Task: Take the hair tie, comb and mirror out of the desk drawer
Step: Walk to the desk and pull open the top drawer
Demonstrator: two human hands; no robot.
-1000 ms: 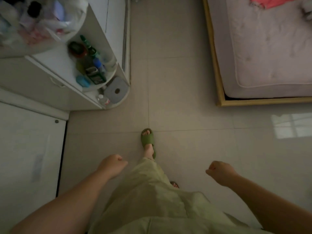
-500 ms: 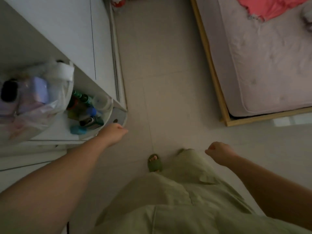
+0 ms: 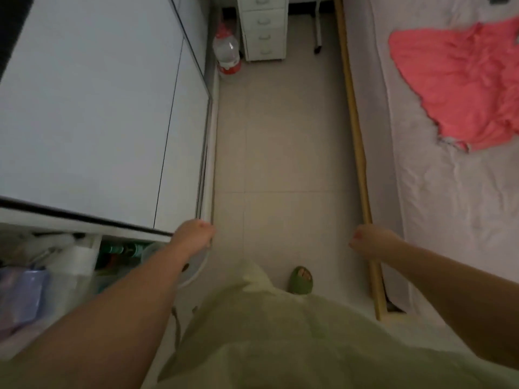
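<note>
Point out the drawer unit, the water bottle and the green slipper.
drawer unit (image 3: pixel 263 26): head view, front of a middle drawer.
water bottle (image 3: pixel 226 50): head view, clear body.
green slipper (image 3: pixel 300 283): head view, top strap.

The tall cabinet (image 3: pixel 92 108) is plain white with thin dark seams. The tiled floor (image 3: pixel 280 141) is pale beige with faint grout lines. A small white drawer unit (image 3: pixel 264 26) stands by a clear plastic bottle with a red cap and red label (image 3: pixel 228 50). A coral-pink crumpled cloth (image 3: pixel 460 88) lies on the off-white bed sheet (image 3: pixel 449 206), edged by a yellow wooden bed frame (image 3: pixel 358 153). The garment (image 3: pixel 280 332) is light green, the slipper (image 3: pixel 301 282) darker green.
</note>
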